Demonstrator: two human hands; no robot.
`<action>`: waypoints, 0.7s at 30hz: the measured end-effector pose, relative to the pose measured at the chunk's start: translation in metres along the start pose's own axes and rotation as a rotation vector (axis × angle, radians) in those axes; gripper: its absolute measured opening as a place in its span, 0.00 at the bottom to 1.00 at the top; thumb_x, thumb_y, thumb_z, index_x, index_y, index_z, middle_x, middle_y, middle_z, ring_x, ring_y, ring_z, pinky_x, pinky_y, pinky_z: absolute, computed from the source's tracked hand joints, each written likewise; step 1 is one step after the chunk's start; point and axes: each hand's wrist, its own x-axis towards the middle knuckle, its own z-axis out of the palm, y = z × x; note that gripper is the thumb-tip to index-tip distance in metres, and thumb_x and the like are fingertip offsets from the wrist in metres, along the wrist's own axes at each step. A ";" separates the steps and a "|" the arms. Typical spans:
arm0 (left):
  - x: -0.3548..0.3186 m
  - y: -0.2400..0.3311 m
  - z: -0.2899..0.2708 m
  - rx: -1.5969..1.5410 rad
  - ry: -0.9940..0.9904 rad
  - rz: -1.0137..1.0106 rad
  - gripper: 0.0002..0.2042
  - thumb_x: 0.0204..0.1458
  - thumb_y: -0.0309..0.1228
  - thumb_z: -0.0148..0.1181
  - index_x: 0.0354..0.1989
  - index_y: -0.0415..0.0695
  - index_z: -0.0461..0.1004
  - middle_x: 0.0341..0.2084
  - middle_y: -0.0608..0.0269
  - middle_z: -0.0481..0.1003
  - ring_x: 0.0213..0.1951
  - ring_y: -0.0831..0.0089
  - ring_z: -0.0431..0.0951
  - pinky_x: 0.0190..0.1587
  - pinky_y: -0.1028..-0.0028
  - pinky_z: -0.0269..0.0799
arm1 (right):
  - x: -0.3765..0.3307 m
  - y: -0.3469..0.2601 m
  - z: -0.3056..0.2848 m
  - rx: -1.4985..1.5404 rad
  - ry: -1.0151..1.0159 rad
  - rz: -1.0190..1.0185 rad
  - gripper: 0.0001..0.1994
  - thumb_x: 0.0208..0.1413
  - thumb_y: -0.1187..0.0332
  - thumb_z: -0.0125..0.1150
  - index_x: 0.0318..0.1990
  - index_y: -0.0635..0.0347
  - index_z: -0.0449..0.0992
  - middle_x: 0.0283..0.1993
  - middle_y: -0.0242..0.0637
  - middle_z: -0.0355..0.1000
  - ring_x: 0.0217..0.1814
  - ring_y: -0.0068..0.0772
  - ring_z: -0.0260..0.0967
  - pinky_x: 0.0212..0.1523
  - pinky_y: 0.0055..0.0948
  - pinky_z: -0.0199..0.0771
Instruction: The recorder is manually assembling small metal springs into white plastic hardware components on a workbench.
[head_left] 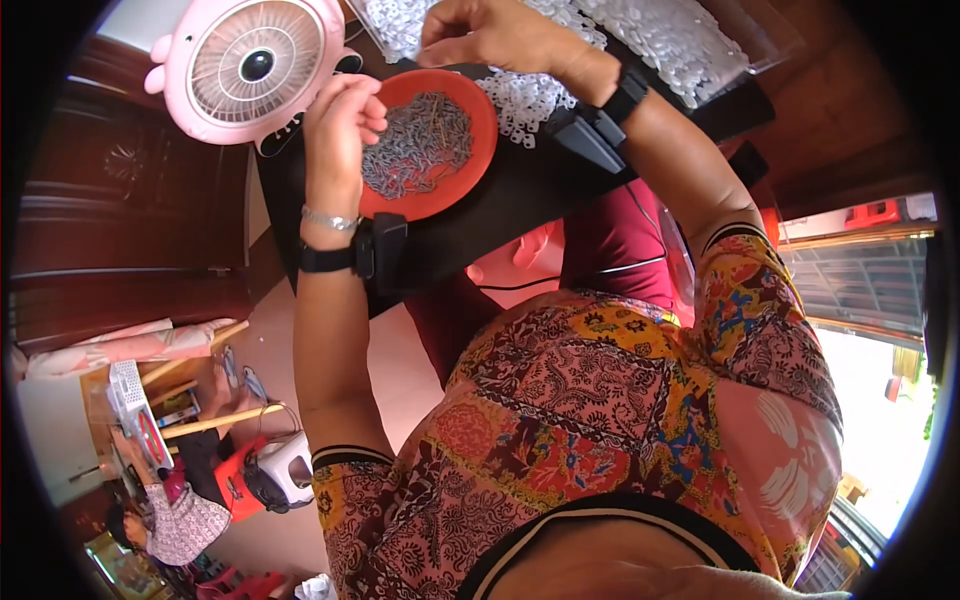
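Observation:
On the dark table stands an orange-red round plate [484, 122] with many small grey, elongated pieces [425, 145] in it. My left hand [343, 115] is over the plate's left rim, its fingers curled together; whatever may be between them is hidden. Beyond the plate, my right hand [478, 38] hovers by the white pieces, thumb and fingers bent inward. Too little shows there to make out what it holds. Loose small white flat pieces [528, 103] with holes lie right of the plate. Both wrists wear black straps with a boxy device.
A pink fan [258, 65] stands at the far left, close to my left hand. At the back right is a clear tray [775, 52] heaped with white pieces. Another person [185, 525] sits at the lower left beside a white and red chair [287, 470].

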 end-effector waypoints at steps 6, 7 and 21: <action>0.010 -0.025 0.004 0.052 -0.164 -0.025 0.12 0.58 0.36 0.45 0.34 0.40 0.71 0.22 0.67 0.70 0.24 0.80 0.70 0.28 0.82 0.63 | 0.025 0.032 0.029 -0.107 0.033 -0.114 0.07 0.50 0.69 0.64 0.32 0.64 0.77 0.28 0.30 0.74 0.31 0.18 0.69 0.37 0.20 0.70; 0.011 -0.026 0.002 0.051 -0.161 -0.031 0.12 0.58 0.36 0.45 0.34 0.40 0.71 0.22 0.67 0.70 0.24 0.80 0.70 0.28 0.82 0.63 | 0.027 0.033 0.030 -0.104 0.028 -0.110 0.07 0.50 0.69 0.64 0.32 0.64 0.77 0.28 0.30 0.74 0.31 0.18 0.69 0.37 0.20 0.70; -0.014 0.000 -0.011 0.080 -0.196 0.042 0.12 0.57 0.35 0.47 0.26 0.41 0.70 0.19 0.70 0.67 0.22 0.82 0.67 0.26 0.83 0.61 | 0.000 0.012 0.041 -0.420 0.001 -0.312 0.08 0.49 0.66 0.64 0.35 0.59 0.77 0.32 0.36 0.74 0.35 0.32 0.73 0.38 0.28 0.72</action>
